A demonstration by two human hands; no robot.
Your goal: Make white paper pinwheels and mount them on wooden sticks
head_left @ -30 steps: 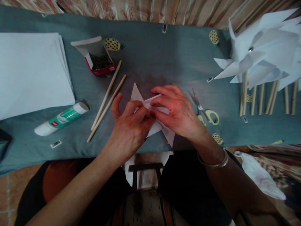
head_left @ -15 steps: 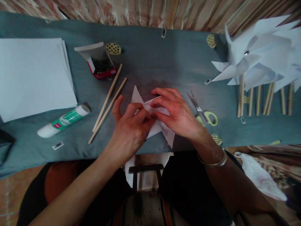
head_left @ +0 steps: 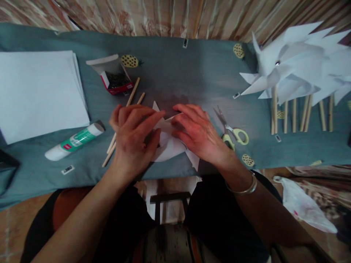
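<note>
Near the table's front edge lies a white paper pinwheel with cut, pointed blades, partly covered by my hands. My right hand holds its folded middle down, with the fingers bent and the thumb on the paper. On the left side, my left hand is lifted off the middle, its fingers and thumb apart and nothing seen between them. It hovers by the pinwheel's left blades and partly covers two wooden sticks. Scissors with light green handles lie to the right of my right hand.
An open red-and-white box of small metal pieces stands behind the sticks. At left are a white paper stack and a glue stick. Finished white pinwheels on sticks lie at right on the green tablecloth.
My left hand has come away from the pinwheel's middle and moved left, its fingers spreading. My right hand stays on the paper. The view has shifted slightly.
</note>
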